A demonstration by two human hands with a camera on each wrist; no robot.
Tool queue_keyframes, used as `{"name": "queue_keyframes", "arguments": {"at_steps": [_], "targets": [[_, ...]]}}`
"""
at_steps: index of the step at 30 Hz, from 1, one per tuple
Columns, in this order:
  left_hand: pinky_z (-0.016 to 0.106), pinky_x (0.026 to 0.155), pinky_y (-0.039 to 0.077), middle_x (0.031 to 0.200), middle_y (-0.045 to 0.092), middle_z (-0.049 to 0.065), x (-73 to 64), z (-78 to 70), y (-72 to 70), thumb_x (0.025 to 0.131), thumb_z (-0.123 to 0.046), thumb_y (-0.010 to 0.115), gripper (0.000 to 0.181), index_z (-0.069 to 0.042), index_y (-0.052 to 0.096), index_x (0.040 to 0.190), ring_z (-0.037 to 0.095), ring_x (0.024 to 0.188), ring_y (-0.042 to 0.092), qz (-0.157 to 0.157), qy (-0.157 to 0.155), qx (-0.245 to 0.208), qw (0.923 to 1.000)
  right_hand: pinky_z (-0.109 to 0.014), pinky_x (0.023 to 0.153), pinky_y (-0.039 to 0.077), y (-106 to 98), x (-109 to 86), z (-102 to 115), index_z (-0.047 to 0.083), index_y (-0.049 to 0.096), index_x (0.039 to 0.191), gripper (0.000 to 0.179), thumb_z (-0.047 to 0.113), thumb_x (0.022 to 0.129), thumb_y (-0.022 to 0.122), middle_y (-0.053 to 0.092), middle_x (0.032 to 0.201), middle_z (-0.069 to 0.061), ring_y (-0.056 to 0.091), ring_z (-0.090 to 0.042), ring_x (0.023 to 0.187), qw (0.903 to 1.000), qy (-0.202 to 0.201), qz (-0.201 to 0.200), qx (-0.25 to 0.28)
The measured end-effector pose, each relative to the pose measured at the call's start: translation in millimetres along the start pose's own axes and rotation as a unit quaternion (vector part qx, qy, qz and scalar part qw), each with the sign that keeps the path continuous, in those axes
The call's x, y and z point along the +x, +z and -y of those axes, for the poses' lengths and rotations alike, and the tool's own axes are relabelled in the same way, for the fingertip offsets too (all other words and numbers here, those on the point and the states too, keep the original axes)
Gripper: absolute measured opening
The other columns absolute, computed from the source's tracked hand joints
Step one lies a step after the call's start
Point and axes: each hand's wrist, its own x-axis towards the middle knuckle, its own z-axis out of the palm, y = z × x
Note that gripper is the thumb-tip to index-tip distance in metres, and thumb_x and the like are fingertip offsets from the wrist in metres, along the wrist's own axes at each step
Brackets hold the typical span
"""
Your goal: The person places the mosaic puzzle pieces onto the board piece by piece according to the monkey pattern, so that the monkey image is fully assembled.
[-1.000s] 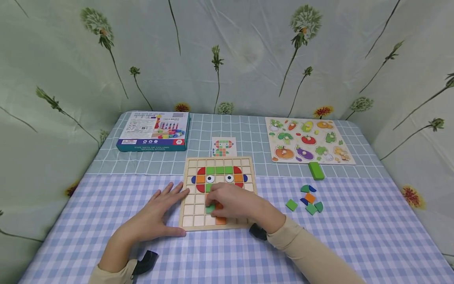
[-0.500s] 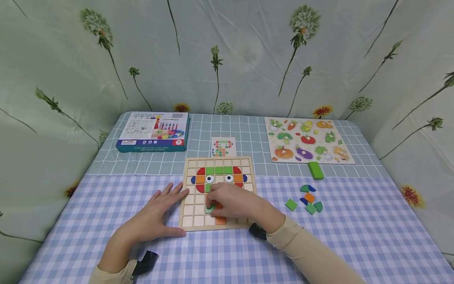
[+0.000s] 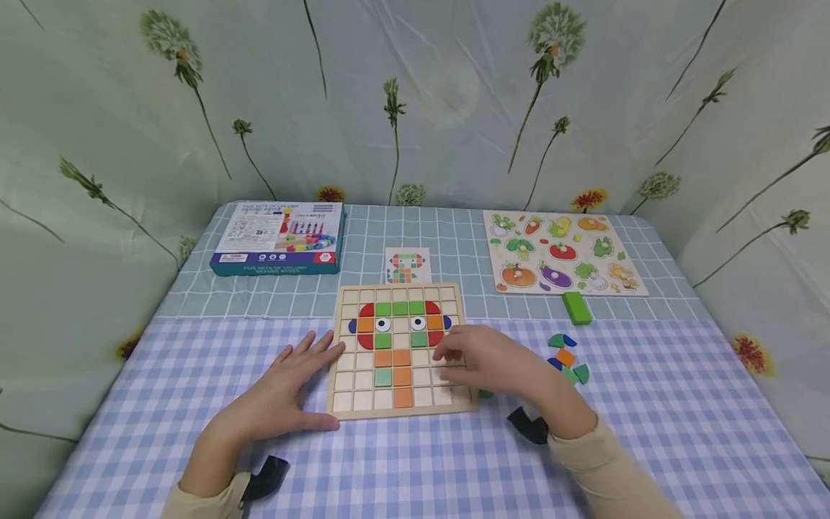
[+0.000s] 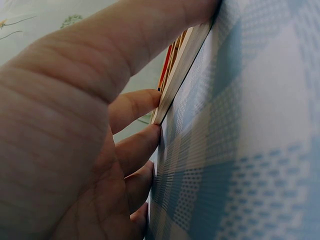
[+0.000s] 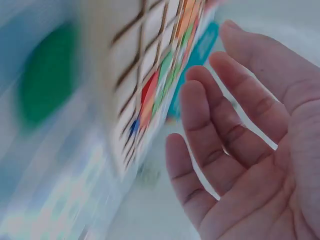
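Note:
A wooden grid board point(image 3: 358, 401) bears a figure of red, green, orange and blue tiles with two eye tiles. A light green square tile point(image 3: 383, 377) sits in the lower part, beside an orange tile point(image 3: 403, 376). My left hand point(image 3: 285, 389) has its fingers spread, with fingertips and thumb touching the board's left edge; the left wrist view shows fingers point(image 4: 137, 150) against that edge. Over the board's right side hovers my right hand point(image 3: 493, 360), its fingers loosely bent and holding nothing. The right wrist view shows a bare palm point(image 5: 265, 200).
Loose tiles, among them an orange square point(image 3: 565, 357), lie right of the board. A dark green piece point(image 3: 485, 393) shows beside the board's right edge. Behind stand a pattern card point(image 3: 408, 266), a boxed toy point(image 3: 279, 238), a vegetable puzzle point(image 3: 564, 252) and a green block point(image 3: 576, 308).
My right hand has left the light green tile at the board's lower middle and moved right, uncovering the orange and green tiles beneath it. My left hand has stayed in place.

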Motion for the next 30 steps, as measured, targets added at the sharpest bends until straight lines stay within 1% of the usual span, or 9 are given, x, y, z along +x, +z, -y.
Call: {"name": "queue_keyframes", "arguments": {"at_steps": [2, 4, 8, 12, 15, 19, 26, 28, 30], "targets": [[0.079, 0.128, 0.009, 0.178, 0.028, 0.012, 0.5, -0.6, -0.9, 0.073, -0.065, 0.092, 0.114, -0.025, 0.042, 0.167, 0.049, 0.166, 0.013, 0.003, -0.004, -0.001, 1.0, -0.031, 0.086, 0.061, -8, -18.2, -12, 0.012, 0.079, 0.116, 0.021, 0.021, 0.097, 0.081, 0.075, 0.106, 0.003, 0.069, -0.013, 0.096, 0.9994, 0.03, -0.015, 0.009], [0.079, 0.127, 0.01, 0.178, 0.029, 0.013, 0.7, -1.2, -2.4, 0.073, -0.065, 0.092, 0.114, -0.024, 0.042, 0.167, 0.05, 0.166, 0.014, 0.001, -0.001, 0.001, 1.0, -0.035, 0.086, 0.061, -15, -37.2, -25, 0.012, 0.078, 0.117, 0.023, 0.02, 0.096, 0.082, 0.075, 0.107, 0.003, 0.068, -0.015, 0.097, 0.9973, 0.061, -0.038, 0.013], [0.08, 0.127, 0.01, 0.178, 0.029, 0.014, 0.9, -1.6, -4.8, 0.073, -0.066, 0.091, 0.114, -0.024, 0.042, 0.167, 0.051, 0.166, 0.015, -0.002, 0.002, 0.005, 1.0, -0.043, 0.088, 0.061, -27, -72.4, -44, 0.011, 0.078, 0.12, 0.029, 0.02, 0.093, 0.085, 0.077, 0.11, 0.002, 0.068, -0.015, 0.098, 0.989, 0.126, -0.075, 0.015], [0.079, 0.127, 0.009, 0.178, 0.028, 0.013, 1.6, -0.4, -4.5, 0.073, -0.065, 0.092, 0.113, -0.025, 0.042, 0.167, 0.05, 0.166, 0.014, 0.0, 0.001, 0.0, 1.0, -0.046, 0.089, 0.062, -33, -100.9, -60, 0.01, 0.076, 0.123, 0.036, 0.02, 0.09, 0.087, 0.077, 0.109, 0.001, 0.068, -0.016, 0.097, 0.9779, 0.189, -0.089, -0.001], [0.079, 0.127, 0.009, 0.178, 0.028, 0.013, 2.1, 0.6, -2.5, 0.073, -0.063, 0.093, 0.113, -0.024, 0.042, 0.166, 0.049, 0.166, 0.013, 0.001, 0.0, -0.005, 1.0, -0.049, 0.09, 0.062, -34, -115.2, -69, 0.007, 0.075, 0.125, 0.041, 0.021, 0.089, 0.089, 0.077, 0.108, 0.0, 0.068, -0.017, 0.098, 0.9707, 0.223, -0.089, -0.004], [0.079, 0.128, 0.009, 0.178, 0.028, 0.013, 2.2, 1.4, -0.5, 0.072, -0.063, 0.093, 0.114, -0.024, 0.042, 0.166, 0.048, 0.167, 0.013, -0.001, -0.003, -0.003, 1.0, -0.049, 0.091, 0.062, -31, -124.3, -74, 0.006, 0.075, 0.125, 0.043, 0.021, 0.088, 0.09, 0.077, 0.11, -0.001, 0.068, -0.019, 0.099, 0.9652, 0.245, -0.092, -0.002], [0.078, 0.128, 0.009, 0.178, 0.028, 0.013, -0.4, 0.6, 0.3, 0.072, -0.063, 0.093, 0.113, -0.024, 0.043, 0.166, 0.048, 0.166, 0.014, 0.0, -0.004, -0.001, 1.0, -0.028, 0.08, 0.059, -20, -123.8, -73, 0.007, 0.076, 0.12, 0.039, 0.021, 0.087, 0.091, 0.075, 0.103, 0.003, 0.064, -0.012, 0.092, 0.9691, 0.225, -0.101, 0.008], [0.078, 0.128, 0.009, 0.178, 0.028, 0.013, -0.8, 0.1, 0.5, 0.072, -0.063, 0.093, 0.114, -0.024, 0.043, 0.166, 0.048, 0.166, 0.014, 0.0, -0.003, -0.002, 1.0, -0.026, 0.079, 0.058, -17, -121.9, -72, 0.008, 0.076, 0.121, 0.04, 0.022, 0.087, 0.091, 0.074, 0.104, 0.003, 0.064, -0.011, 0.092, 0.9698, 0.222, -0.101, 0.013], [0.078, 0.128, 0.009, 0.178, 0.028, 0.013, -0.5, -0.2, 0.7, 0.072, -0.064, 0.093, 0.114, -0.024, 0.043, 0.166, 0.048, 0.166, 0.013, 0.0, -0.003, -0.003, 1.0, -0.027, 0.079, 0.059, -15, -120.1, -71, 0.008, 0.076, 0.122, 0.04, 0.022, 0.087, 0.09, 0.075, 0.105, 0.003, 0.064, -0.011, 0.093, 0.97, 0.221, -0.101, 0.017]]}}
